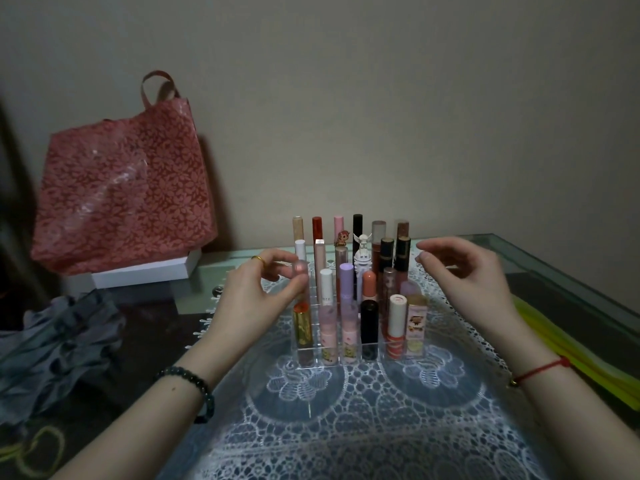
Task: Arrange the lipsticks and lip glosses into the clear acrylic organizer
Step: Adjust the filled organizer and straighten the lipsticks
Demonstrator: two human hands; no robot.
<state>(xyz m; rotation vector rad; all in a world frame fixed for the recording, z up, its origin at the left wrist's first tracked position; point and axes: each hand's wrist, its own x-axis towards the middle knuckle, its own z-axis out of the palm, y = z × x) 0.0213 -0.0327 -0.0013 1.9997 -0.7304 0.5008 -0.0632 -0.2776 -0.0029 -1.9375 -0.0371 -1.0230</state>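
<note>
Hovering at either side of a clear acrylic organizer (311, 366), two bare hands are shown from the wearer's own viewpoint. A pale pink lip gloss tube (300, 269) is pinched near its cap between the thumb and fingertips of the left hand (256, 292). It is held upright over the left-hand column, just behind a gold lipstick (302, 323) in the front row. It is judged to be on its way into a slot there, though whether its base is seated cannot be told. The right hand (464, 275) is held near the organizer's right side, fingers loosely curled and apart, with nothing gripped, probably kept ready to steady the rack. The organizer is nearly filled: tubes are stood upright, shorter ones in front and taller ones behind, so that each cap can be seen. The rack is rested on a white lace cloth (346, 414) spread over a glass tabletop (571, 271). At the left, a red floral tote bag (121, 188) is propped on a white box (145, 273) against a plain beige wall (381, 98). Grey ruffled fabric (59, 341) is heaped in front of it, and yellow-green material (571, 351) is laid at the right edge.
</note>
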